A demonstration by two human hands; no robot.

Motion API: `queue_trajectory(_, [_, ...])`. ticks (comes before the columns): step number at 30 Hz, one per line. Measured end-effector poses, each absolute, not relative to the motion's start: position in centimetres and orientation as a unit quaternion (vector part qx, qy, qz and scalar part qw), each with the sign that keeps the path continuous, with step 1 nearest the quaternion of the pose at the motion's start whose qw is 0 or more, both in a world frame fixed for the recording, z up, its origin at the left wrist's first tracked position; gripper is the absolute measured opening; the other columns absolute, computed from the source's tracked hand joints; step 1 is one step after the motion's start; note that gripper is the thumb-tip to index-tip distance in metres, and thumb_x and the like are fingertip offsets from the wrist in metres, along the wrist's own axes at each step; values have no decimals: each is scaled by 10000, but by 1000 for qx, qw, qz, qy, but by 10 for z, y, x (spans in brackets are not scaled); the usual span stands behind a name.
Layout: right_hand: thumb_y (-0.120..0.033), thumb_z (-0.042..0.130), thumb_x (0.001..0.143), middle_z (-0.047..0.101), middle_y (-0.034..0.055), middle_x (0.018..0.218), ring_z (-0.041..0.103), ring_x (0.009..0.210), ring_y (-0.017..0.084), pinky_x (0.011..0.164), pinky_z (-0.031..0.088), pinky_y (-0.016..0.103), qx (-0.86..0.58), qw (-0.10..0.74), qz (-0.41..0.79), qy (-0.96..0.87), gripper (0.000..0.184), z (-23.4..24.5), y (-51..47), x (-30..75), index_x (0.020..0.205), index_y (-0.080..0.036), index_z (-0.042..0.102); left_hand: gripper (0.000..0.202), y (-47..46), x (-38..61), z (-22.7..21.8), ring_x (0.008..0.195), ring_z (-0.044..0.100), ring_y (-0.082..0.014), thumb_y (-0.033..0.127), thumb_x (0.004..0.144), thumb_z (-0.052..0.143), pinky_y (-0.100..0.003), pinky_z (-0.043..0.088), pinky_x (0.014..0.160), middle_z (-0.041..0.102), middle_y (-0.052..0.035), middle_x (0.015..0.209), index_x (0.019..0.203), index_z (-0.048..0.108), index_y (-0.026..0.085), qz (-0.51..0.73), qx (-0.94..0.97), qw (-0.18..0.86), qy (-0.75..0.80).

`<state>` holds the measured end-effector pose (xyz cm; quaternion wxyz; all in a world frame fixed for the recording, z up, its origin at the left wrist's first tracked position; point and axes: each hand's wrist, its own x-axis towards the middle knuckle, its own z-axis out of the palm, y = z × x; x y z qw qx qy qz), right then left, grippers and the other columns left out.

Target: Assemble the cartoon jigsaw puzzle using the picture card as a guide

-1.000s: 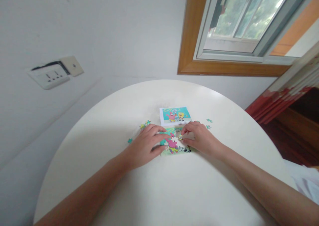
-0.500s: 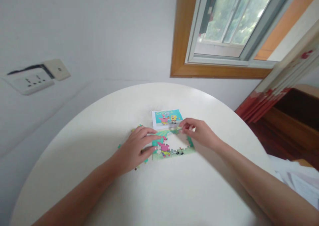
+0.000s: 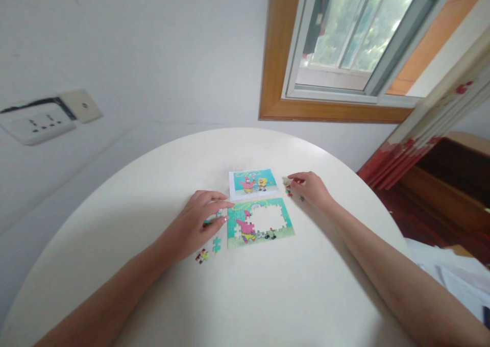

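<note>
A partly assembled jigsaw puzzle lies on the white table, with a cartoon scene in teal and pink and a bare gap right of its middle. My left hand rests at its left edge, fingers apart, over loose pieces that it partly hides. Nearer to me, a teal piece and a red-and-yellow piece lie loose. Right of the puzzle, my right hand has its curled fingertips closed on a small jigsaw piece among others. Behind the puzzle lies a picture card with the same scene.
The round white table stands close to the wall. A wall socket is at the left, and a wood-framed window at the back right. A red-and-white curtain and papers are at the right.
My right hand has moved right, from the puzzle's upper edge to the loose pieces beside it. My left hand has drawn slightly left, uncovering loose pieces near its wrist.
</note>
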<state>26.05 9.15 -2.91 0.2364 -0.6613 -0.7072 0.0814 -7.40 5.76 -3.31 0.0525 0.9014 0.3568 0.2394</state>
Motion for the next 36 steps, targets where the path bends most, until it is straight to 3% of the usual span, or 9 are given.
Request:
queue_trajectory(7, [-229, 551, 799, 717, 38, 869, 614, 790, 175, 748, 441, 291, -628, 176, 68, -755, 203, -2, 70, 291, 878, -217, 738, 278, 60, -74, -35, 1090, 479, -224, 268, 870, 492, -389, 397, 949, 563, -70, 1145, 1120, 610, 239, 247, 902, 47, 352])
queue_trajectory(11, [-256, 630, 753, 696, 42, 870, 595, 806, 185, 772, 428, 310, -619, 101, 62, -776, 189, 6, 59, 300, 908, -234, 735, 273, 61, -74, -37, 1085, 487, -227, 295, 867, 491, -380, 407, 943, 569, -65, 1145, 1101, 622, 242, 250, 901, 52, 349])
queue_trajectory(16, [-280, 655, 730, 673, 38, 854, 573, 792, 185, 737, 410, 306, -616, 65, 60, -783, 178, 3, 59, 297, 886, -256, 737, 275, 62, -75, -38, 1086, 487, -225, 307, 867, 495, -380, 403, 949, 569, -59, 1150, 1106, 619, 254, 249, 900, 48, 354])
queue_trajectory(20, [-254, 628, 745, 664, 33, 827, 568, 768, 169, 693, 407, 273, -615, 78, 76, -781, 128, 0, 59, 293, 810, -251, 738, 276, 62, -76, -37, 1084, 491, -224, 316, 868, 486, -374, 408, 948, 577, -57, 1142, 1102, 620, 255, 251, 898, 50, 358])
queue_trajectory(36, [-178, 604, 719, 687, 33, 821, 612, 763, 164, 729, 458, 275, -603, 146, 162, -767, 113, -2, 57, 292, 811, -188, 669, 278, 63, -76, -39, 1075, 502, -224, 319, 866, 492, -367, 414, 932, 580, -54, 1145, 1102, 627, 261, 257, 898, 50, 355])
